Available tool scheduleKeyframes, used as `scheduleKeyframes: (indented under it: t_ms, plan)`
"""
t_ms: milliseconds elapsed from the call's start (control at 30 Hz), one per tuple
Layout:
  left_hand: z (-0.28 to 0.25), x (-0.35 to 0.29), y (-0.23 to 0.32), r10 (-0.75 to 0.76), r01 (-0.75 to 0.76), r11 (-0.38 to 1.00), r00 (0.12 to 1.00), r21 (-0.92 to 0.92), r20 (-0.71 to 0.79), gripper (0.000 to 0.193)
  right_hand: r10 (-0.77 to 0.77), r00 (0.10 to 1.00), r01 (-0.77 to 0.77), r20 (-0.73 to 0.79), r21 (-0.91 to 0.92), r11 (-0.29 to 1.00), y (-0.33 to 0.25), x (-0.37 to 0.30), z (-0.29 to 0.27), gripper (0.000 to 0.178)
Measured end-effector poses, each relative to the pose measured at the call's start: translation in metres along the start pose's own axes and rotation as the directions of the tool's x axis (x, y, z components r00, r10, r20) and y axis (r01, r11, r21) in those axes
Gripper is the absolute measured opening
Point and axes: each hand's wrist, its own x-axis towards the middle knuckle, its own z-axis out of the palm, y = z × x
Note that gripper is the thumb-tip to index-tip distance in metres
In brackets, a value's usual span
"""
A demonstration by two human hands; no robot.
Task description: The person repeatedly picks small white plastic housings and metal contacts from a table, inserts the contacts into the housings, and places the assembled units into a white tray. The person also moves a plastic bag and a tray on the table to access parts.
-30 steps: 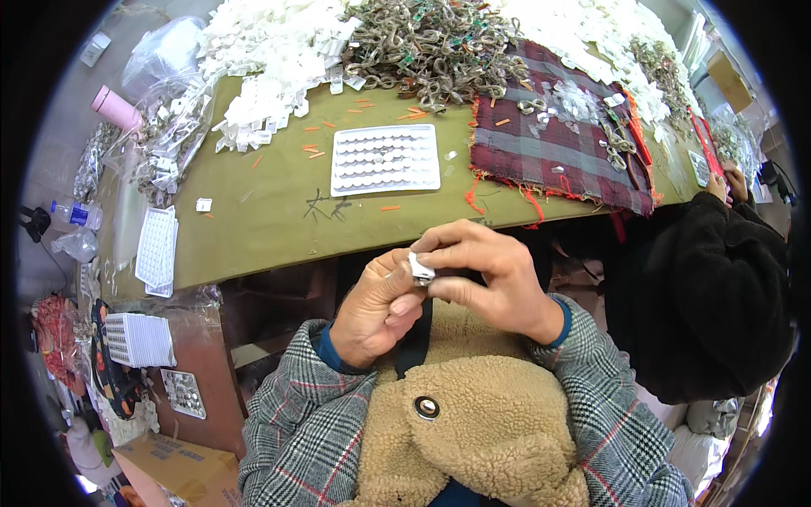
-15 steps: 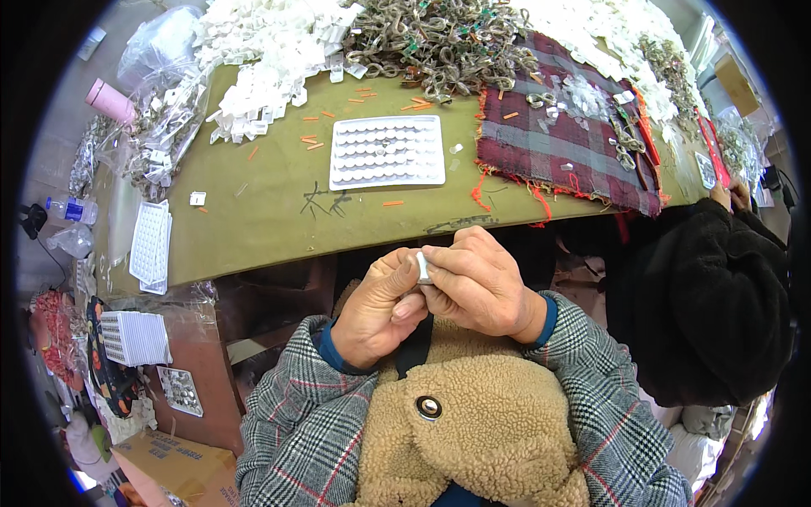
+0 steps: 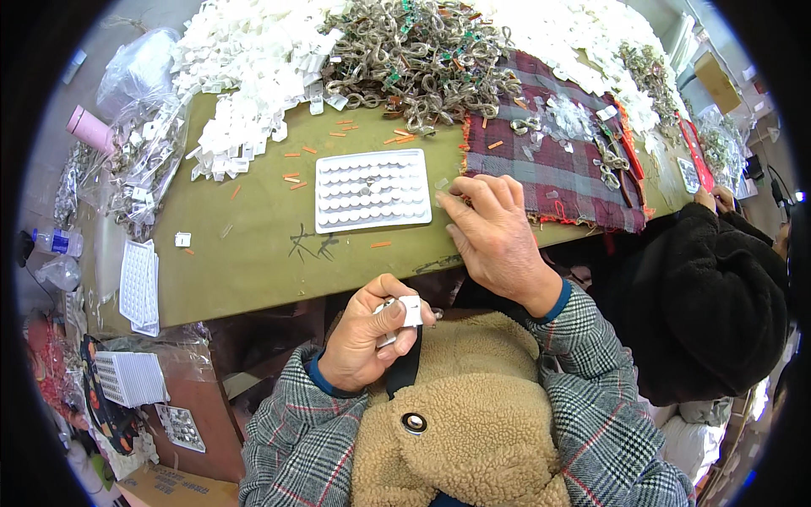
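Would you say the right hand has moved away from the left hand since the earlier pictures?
Yes. The right hand has left the left hand and gone up to the green table, its fingertips by the white tray.

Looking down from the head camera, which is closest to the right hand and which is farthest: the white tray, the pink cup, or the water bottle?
From the right hand:
1. White tray, just left of it.
2. Pink cup, far back-left.
3. Water bottle, at the left edge.

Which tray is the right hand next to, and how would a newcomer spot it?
On the olive-green table, look just left of the plaid cloth. There the white tray lies flat, its rows of round pockets facing up, by the right hand. Unlike the stacked trays at the table's left edge, it lies alone, mid-table.
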Motion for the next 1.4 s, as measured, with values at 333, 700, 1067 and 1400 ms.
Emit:
scheduleKeyframes:
  t_ms: [333, 700, 1067, 1400]
  plan:
    - [-0.01, 0.002, 0.002, -0.02, 0.019, 0.999, 1.0, 0.044, 0.023, 0.024, -0.102, 0.994, 0.1, 0.048, 0.045, 0.994, -0.002, -0.021, -0.001, 0.051]
    - [0.005, -0.003, -0.002, 0.058, -0.051, 0.997, 0.989, 0.054, -0.135, 0.02, -0.145, 0.939, 0.215, -0.312, 0.202, 0.956, -0.003, -0.052, 0.017, 0.021]
    - [0.015, -0.01, 0.0, 0.127, -0.124, 0.991, 0.989, 0.041, -0.075, 0.027, 0.095, 0.992, -0.024, -0.079, 0.631, 0.776, -0.058, -0.029, -0.016, 0.042]
    - [0.025, -0.014, 0.004, 0.18, -0.144, 0.966, 0.971, 0.217, -0.158, 0.021, -0.088, 0.991, 0.134, -0.105, 0.604, 0.786, -0.057, -0.023, -0.012, 0.057]
